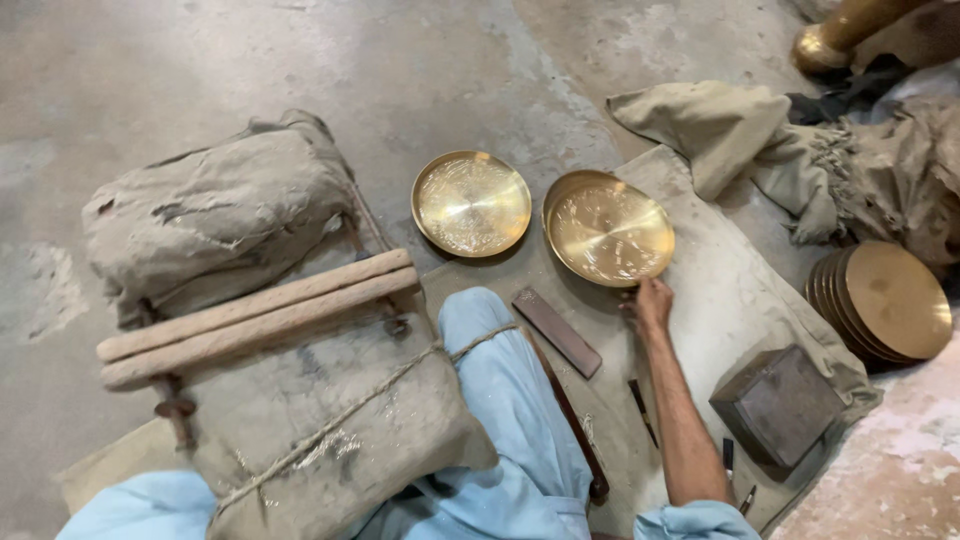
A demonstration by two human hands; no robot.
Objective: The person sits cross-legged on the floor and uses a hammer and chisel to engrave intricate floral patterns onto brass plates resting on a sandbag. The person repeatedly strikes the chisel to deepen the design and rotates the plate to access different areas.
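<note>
Your right hand [652, 300] grips the near rim of a brass plate [610, 232], which rests tilted on the cloth [720, 290]. A second plate [471, 203] lies just beside it, to the left, on the floor. Your left hand is not in view. Between your knee [480, 330] and your right arm lies a flat file [556, 331]. Right of the arm stands a metal block [778, 404], and behind it leans a stack of discs [885, 300].

Head view, steeply down, near floor [300, 60]
</note>
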